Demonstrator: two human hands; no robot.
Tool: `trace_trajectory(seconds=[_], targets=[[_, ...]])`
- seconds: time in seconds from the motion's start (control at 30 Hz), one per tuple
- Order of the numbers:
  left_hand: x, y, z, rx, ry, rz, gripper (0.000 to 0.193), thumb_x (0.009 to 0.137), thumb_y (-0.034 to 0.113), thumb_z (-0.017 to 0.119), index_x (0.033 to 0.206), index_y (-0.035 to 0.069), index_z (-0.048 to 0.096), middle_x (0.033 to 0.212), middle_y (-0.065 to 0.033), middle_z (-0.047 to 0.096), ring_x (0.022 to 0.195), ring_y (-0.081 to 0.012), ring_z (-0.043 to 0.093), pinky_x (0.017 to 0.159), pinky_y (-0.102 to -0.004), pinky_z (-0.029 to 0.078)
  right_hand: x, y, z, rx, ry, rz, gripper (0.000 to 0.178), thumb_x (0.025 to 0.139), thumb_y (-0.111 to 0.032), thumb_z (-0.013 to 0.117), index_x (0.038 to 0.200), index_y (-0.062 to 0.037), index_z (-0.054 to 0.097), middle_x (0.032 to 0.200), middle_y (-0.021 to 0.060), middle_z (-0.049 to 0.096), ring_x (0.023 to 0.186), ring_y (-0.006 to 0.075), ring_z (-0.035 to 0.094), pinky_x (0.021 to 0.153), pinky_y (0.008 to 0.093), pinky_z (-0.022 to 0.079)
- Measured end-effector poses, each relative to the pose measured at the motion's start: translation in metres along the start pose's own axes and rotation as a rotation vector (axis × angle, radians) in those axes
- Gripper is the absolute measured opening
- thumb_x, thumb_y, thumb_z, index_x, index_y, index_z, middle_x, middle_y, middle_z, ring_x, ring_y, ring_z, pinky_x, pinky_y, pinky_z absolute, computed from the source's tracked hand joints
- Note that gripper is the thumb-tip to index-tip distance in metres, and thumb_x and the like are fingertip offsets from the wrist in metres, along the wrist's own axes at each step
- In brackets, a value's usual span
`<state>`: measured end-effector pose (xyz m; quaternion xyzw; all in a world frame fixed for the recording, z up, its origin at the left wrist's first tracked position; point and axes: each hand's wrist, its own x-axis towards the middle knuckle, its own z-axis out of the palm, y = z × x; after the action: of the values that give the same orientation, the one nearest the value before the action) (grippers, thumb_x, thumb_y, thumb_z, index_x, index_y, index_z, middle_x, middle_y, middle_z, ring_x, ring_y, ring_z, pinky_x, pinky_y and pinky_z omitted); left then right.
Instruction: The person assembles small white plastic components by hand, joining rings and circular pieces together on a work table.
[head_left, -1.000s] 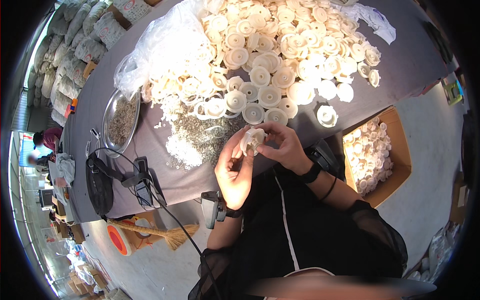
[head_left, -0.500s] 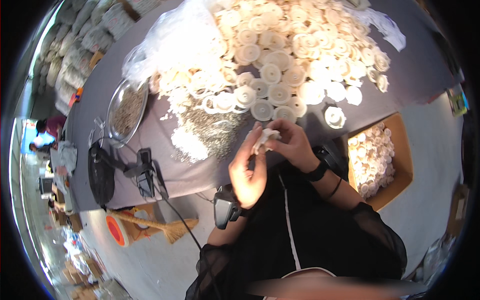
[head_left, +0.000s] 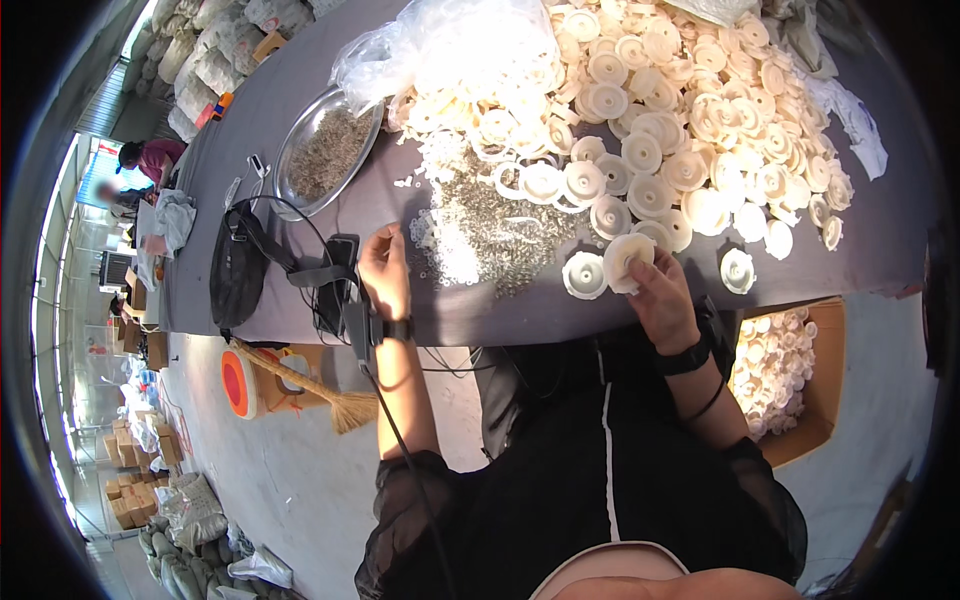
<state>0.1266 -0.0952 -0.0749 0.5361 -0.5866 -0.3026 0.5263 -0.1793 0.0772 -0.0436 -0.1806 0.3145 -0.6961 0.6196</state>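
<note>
My right hand (head_left: 662, 305) pinches a round white plastic disc (head_left: 628, 262) with a raised centre, held over the table's near edge. Just left of it another white disc (head_left: 584, 275) lies on the cloth. Farther left, my left hand (head_left: 385, 268) is closed, fingertips together; whatever is between them, if anything, is too small to make out. Small white rings (head_left: 428, 238) lie beside its fingertips, next to a heap of small grey metallic pieces (head_left: 505, 240). Beyond the hands spreads a large pile of white discs (head_left: 690, 120).
A metal dish (head_left: 283, 205) of small pieces stands at the left, near a black pouch (head_left: 236, 265) and cables. One single disc (head_left: 738, 270) lies right of my hand. Below the right edge is a cardboard box (head_left: 822, 385) of white parts. A broom (head_left: 350, 410) leans below left.
My hands were together around a white part; now they are apart. The left moved left to the small rings, the right now holds a disc. Another disc now lies beside it. The view shifted.
</note>
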Motion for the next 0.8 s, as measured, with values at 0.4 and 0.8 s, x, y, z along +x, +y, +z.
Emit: trace_trajectory(seconds=[0.4, 0.8], targets=[[0.039, -0.014, 0.002, 0.467, -0.296, -0.008, 0.017, 0.074, 0.011, 0.065, 0.087, -0.001, 0.065, 0.071, -0.0056, 0.064, 0.066, -0.0113, 0.059, 0.065, -0.0235, 0.046, -0.007, 0.004, -0.01, -0.131, 0.007, -0.094, 0.029, 0.079, -0.005, 0.065, 0.104, 0.0018, 0.052, 0.098, 0.0078, 0.06, 0.09, 0.0136, 0.059, 0.081, 0.0252, 0.047], [-0.069, 0.139, 0.067, -0.35, -0.955, 0.052, 0.012, 0.075, -0.002, 0.066, 0.085, 0.004, 0.064, 0.08, 0.0006, 0.062, 0.072, -0.0056, 0.055, 0.064, -0.0195, 0.041, -0.001, -0.01, 0.025, -1.036, -0.426, -0.754, 0.025, 0.062, -0.002, 0.07, 0.083, -0.0073, 0.057, 0.082, 0.0067, 0.059, 0.076, 0.024, 0.059, 0.067, 0.0314, 0.047]])
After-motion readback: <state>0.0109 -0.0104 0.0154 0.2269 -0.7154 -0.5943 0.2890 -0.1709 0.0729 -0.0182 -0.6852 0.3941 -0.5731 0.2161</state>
